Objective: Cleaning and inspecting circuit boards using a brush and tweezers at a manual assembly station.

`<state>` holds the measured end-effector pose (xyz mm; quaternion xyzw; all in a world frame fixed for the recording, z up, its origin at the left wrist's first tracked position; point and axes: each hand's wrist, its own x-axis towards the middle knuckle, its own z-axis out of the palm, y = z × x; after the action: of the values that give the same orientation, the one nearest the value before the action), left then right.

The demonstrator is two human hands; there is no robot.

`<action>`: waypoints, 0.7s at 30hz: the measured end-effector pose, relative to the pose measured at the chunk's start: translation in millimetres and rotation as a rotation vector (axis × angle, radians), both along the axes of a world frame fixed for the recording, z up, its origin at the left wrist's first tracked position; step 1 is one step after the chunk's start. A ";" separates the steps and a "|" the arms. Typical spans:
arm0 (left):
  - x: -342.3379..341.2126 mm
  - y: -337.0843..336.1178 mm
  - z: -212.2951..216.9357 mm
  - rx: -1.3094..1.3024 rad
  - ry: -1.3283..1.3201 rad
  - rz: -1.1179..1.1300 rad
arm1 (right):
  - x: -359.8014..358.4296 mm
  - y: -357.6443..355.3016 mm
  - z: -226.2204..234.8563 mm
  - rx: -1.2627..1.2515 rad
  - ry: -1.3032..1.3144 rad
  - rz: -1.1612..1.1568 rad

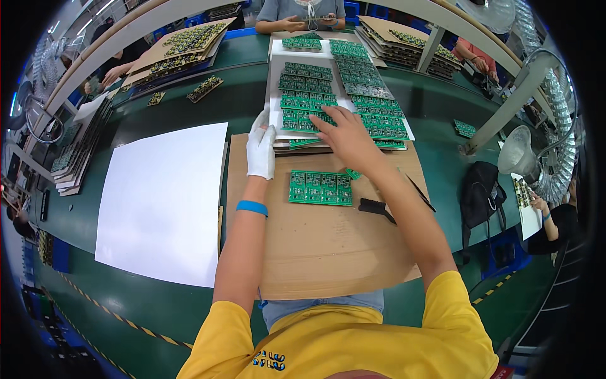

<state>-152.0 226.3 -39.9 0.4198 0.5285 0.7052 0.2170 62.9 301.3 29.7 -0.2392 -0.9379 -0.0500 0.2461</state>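
My left hand [261, 150], in a white glove, is at the left edge of a white sheet [275, 88] that carries rows of green circuit boards [308, 101]. Its fingers close around that edge, partly hidden. Bare and with fingers spread, my right hand [344, 136] reaches over the nearest boards, its fingertips touching them or just above. Closer to me, a green circuit board panel [320, 187] lies flat on brown cardboard [315, 252]. A black brush [377, 207] rests right of it, beside my right forearm. A small green board piece [353, 174] shows near that forearm.
A large white sheet [164, 202] lies left of the cardboard. A thin dark tool [421, 192] and a black bag [483, 196] are on the right. Cardboard stacks with boards [189, 47] stand beyond, below a metal frame rail. Across the table, a person's hands [293, 24] hold something.
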 end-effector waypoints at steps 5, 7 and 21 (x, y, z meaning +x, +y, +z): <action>6.1 -4.3 7.1 -0.035 0.010 -0.014 | -14.4 39.3 5.8 -0.085 -0.125 -0.024; 6.8 -3.1 7.5 -0.019 0.013 -0.010 | -20.9 55.8 10.2 -0.116 -0.144 -0.027; 4.3 -2.1 5.2 0.022 -0.065 -0.065 | -54.5 102.8 10.0 -0.219 -0.204 -0.123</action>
<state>-147.8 224.1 -34.7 0.4157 0.4996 0.7169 0.2522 8.4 404.1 39.7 -0.3153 -0.9415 0.0134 0.1185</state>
